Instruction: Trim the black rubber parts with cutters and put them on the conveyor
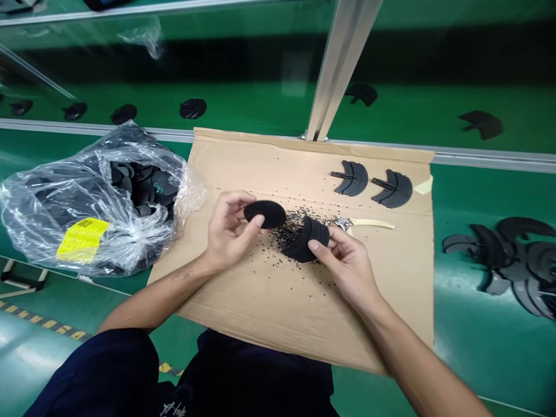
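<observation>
Between thumb and fingers, my left hand [230, 229] holds a flat black oval disc [266, 214]. My right hand [345, 255] grips a curved black plastic part [306, 240] by its right side, just right of the disc and apart from it. Both are held over a cardboard sheet [260, 313]. Small black plastic bits [282, 234] lie scattered under and around the two pieces. Behind my right hand rests a pair of nippers [365, 223] with cream handles. Two similar curved black parts [353, 178] with stems lie farther back on the cardboard.
At left stands a clear plastic bag [87, 197] full of black discs, with a yellow label [82, 240]. A pile of curved black parts [516, 260] lies on the green table at right. An aluminium post [341, 69] rises behind the cardboard.
</observation>
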`<state>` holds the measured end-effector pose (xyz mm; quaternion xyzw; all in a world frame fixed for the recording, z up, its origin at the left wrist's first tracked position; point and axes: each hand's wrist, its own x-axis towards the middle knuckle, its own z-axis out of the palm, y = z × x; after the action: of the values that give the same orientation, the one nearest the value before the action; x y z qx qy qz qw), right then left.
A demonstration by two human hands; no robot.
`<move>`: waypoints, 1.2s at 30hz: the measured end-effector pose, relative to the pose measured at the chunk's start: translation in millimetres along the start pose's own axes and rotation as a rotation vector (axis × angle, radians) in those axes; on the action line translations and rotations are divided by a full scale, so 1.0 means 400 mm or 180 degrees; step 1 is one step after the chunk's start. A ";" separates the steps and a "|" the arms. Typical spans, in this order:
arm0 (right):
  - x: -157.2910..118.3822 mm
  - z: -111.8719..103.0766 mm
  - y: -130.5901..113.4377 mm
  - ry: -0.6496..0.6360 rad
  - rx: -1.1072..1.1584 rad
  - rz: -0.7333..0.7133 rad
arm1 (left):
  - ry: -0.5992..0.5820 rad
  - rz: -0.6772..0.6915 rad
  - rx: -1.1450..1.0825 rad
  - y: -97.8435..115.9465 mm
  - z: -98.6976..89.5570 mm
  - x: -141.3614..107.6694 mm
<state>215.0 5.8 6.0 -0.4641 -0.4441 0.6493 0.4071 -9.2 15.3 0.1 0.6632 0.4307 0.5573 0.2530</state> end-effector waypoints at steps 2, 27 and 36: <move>-0.001 0.002 0.004 -0.0007 0.0024 0.0022 | -0.0031 -0.0287 -0.0305 0.005 0.000 0.004; -0.013 0.029 0.030 -0.0342 -0.0213 -0.0065 | -0.0643 0.0858 0.1314 0.029 0.029 -0.032; -0.008 0.024 0.026 -0.0272 -0.0593 -0.0401 | -0.0677 0.0981 0.1183 0.024 0.034 -0.042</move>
<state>205.4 -2.2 -1.6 -0.4429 -0.5477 0.5976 0.3829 6.5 -2.0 -4.3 0.8110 0.3905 0.4278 0.0828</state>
